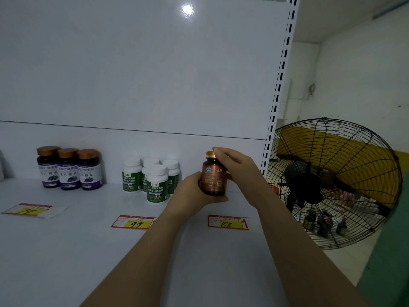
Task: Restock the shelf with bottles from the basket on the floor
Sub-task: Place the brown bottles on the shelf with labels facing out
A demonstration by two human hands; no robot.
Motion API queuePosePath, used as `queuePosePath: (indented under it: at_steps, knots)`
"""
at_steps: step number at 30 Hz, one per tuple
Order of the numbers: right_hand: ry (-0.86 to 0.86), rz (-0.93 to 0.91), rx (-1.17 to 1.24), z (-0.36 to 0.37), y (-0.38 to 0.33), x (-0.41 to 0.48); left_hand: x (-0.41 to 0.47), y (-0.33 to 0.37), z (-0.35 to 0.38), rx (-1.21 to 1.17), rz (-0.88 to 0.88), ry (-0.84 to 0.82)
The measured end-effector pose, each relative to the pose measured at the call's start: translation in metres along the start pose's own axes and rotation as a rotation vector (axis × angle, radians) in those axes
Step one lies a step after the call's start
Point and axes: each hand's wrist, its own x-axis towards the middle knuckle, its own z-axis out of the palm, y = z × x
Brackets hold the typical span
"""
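White shelf (66, 251) fills the head view. Left grip (190, 192) wraps the brown bottle (212, 179) at its base, right grip (232, 165) holds its cap; price tag (228, 222) lies just below them. Best lowered upright, label forward, clear of the white bottles (155, 180) leftward.

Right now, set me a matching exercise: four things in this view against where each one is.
1 purple-label bottles
2 green-label bottles
3 brown bottle
4 fan

a right of the slotted upright
b gripped by left hand and right hand
c behind the 99 tag
d three in a row, left on the shelf

Pairs: 1-d, 2-c, 3-b, 4-a.
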Motion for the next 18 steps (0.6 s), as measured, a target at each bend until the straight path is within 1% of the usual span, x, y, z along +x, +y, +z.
queuePosePath:
  at_steps: [4, 7, 9, 11, 13, 15, 18]
  knots:
    - [0.077, 0.001, 0.012, 0.0, 0.0, 0.0, -0.002, 0.003, -0.001, 0.002, 0.021, -0.004]
    - [0.115, -0.011, 0.069, -0.005, 0.001, 0.001, -0.003, 0.005, -0.004, -0.111, -0.009, -0.09]
    - [0.104, 0.002, 0.115, -0.009, 0.0, 0.0, -0.005, 0.008, -0.006, -0.208, -0.044, -0.169]
    - [0.08, 0.023, 0.17, -0.01, -0.001, 0.0, -0.005, 0.011, -0.007, -0.262, -0.053, -0.214]
    - [0.055, 0.031, 0.195, -0.011, -0.002, 0.0, -0.006, 0.014, -0.009, -0.299, -0.055, -0.211]
    - [0.036, 0.029, 0.193, -0.011, -0.001, 0.0, -0.005, 0.016, -0.011, -0.297, -0.06, -0.171]
    - [0.034, 0.011, 0.099, -0.007, 0.0, -0.001, -0.006, 0.016, -0.01, -0.268, -0.056, -0.118]
